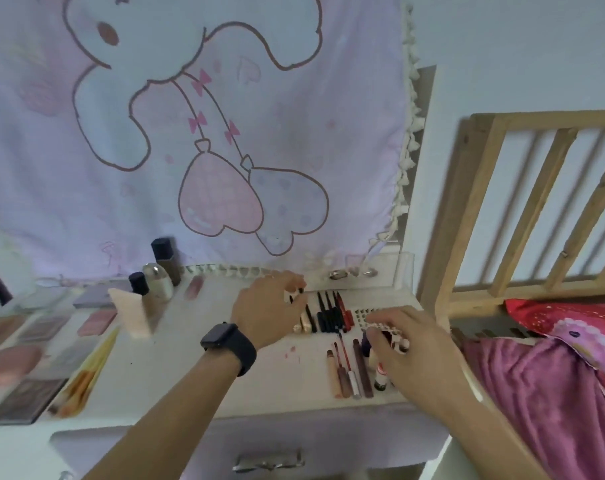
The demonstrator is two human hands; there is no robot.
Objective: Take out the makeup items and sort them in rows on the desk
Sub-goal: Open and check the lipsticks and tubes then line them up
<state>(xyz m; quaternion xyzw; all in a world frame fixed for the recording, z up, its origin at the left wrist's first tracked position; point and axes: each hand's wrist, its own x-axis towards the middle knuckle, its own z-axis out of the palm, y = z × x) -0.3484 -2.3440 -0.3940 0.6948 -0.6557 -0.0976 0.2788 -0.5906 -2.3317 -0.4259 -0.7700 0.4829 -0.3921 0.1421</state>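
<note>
Pinched, as far as the blur allowed, a small white-and-black item (295, 295) in the left hand (269, 306), at the left end of the upper row of dark pencils (330, 313), centre of the frame. Gripped a short white tube (399, 342) with red marks in the right hand (410, 348), just right of and below that row, above the nearer row of lip tubes (349, 372).

Held both hands apart, one on each flank of the pencils, each curled round its own piece.

Found every stick lying with its long axis running up the frame, toward the wall hanging (224, 133), side by side on the white surface (190, 375).

Judged the coming placement to hinge on exactly that: turning a held piece parallel to its neighbours and setting it at a row's end. Reckoned the left hand nearer the upper row, the right hand nearer the lower.

Noted palettes (27, 396) and bottles (167, 261) at the left of the frame, well apart from both hands.
</note>
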